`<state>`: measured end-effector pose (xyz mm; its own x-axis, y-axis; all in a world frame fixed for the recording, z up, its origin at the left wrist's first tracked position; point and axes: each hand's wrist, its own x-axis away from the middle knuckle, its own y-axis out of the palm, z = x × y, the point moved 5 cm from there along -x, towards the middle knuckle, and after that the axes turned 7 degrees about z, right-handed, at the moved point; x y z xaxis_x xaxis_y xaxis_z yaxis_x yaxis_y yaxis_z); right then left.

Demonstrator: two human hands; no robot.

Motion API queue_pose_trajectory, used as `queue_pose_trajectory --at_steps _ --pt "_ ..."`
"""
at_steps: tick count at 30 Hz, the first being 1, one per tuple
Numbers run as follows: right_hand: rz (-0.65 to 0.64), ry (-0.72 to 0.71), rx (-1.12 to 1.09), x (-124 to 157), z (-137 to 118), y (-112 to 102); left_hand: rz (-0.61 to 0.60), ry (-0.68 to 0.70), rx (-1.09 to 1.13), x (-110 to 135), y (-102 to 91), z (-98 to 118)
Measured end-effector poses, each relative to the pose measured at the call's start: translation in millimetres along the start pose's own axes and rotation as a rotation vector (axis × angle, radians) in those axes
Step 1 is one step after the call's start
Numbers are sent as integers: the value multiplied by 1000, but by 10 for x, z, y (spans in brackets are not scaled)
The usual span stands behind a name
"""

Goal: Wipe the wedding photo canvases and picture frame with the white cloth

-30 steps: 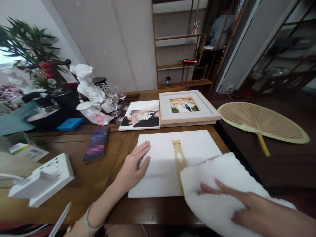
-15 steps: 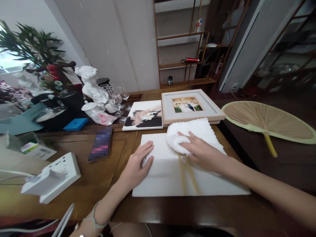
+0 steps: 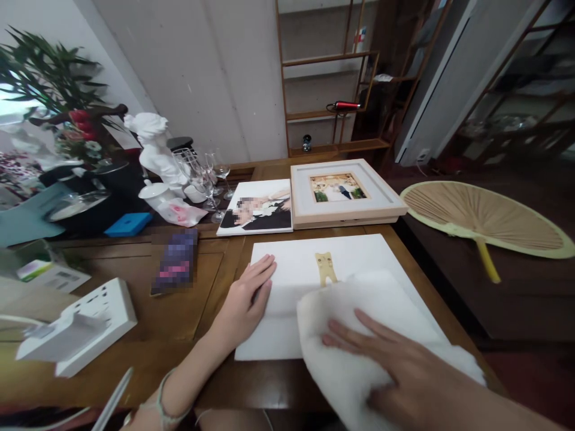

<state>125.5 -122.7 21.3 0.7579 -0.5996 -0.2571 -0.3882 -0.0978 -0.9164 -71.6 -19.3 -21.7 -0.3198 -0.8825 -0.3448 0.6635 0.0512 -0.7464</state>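
Note:
A flat white panel (image 3: 287, 251) lies on the wooden table in front of me. A gold-coloured metal-looking piece (image 3: 325, 263) is on it, its lower part hidden under the cloth. My left hand (image 3: 247, 293) rests on the panel's left edge, fingers stretched out and holding nothing. With my right hand (image 3: 381, 353) I have a fluffy white cloth (image 3: 359, 293), pressed over the panel's lower right and hanging past its near edge. The hand's fingers lie on top of the cloth, a little blurred; the thumb is hard to make out.
Behind the panel lie a photo print (image 3: 265, 206) and a framed picture (image 3: 348, 209). A woven fan (image 3: 485, 215) is at the right. On the left are a white power strip (image 3: 99, 323), a dark purple item (image 3: 177, 263), a blue box (image 3: 129, 224), wine glasses (image 3: 221, 170) and a white bust (image 3: 155, 149).
My right hand has drawn the cloth from the panel's far middle toward me, over its near right edge. The top of the gold-coloured piece now shows. My left hand stays on the left edge.

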Motion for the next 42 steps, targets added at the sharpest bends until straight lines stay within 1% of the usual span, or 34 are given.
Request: queue_pose_trajectory --at_steps 2,4,8,10,12,14,17,20,22,24,25,28,30,31,33,35,37,38,40,42 --pt "-41 52 16 -128 114 -5 2 11 6 0 2 -11" --pt "-57 67 51 -290 260 43 2 22 8 1 0 -22" --pt "-16 95 133 -643 578 158 -7 26 -1 6 -10 -30" --pt "-6 110 193 -780 663 184 -13 28 -2 4 -12 -25" --pt "-3 103 258 -849 641 193 -11 32 -2 1 -13 -18" --pt "-10 57 295 -823 498 226 -5 35 -2 -2 -11 -18" --pt "-1 -82 301 -608 127 376 3 38 4 1 -10 -25" --pt "138 -204 336 -316 -214 530 -3 39 9 5 -6 -30" --pt "177 -235 302 -190 -319 567 -8 36 11 5 -3 -34" --pt "160 -227 179 -175 -313 489 -6 35 13 6 -1 -39" --pt "129 -201 102 -207 -271 417 -5 36 13 6 1 -42" --pt "18 -33 -64 -407 -16 176 -5 34 5 7 8 -47" --pt "-31 83 -78 -575 206 82 -3 25 3 5 3 -42" --pt "-31 129 -64 -664 317 56 -3 21 3 2 -2 -35" --pt "-17 196 -22 -836 506 51 -9 15 8 -3 -15 -14" --pt "-9 236 16 -979 616 79 -14 16 19 -9 -31 12" --pt "-18 245 70 -1060 619 115 -4 13 35 -13 -50 29" --pt "-16 230 110 -1071 575 128 11 8 43 -14 -62 30" --pt "-15 160 193 -1030 406 171 56 -11 53 -14 -86 16" --pt "-28 52 245 -914 166 266 94 -30 52 -10 -97 -10"
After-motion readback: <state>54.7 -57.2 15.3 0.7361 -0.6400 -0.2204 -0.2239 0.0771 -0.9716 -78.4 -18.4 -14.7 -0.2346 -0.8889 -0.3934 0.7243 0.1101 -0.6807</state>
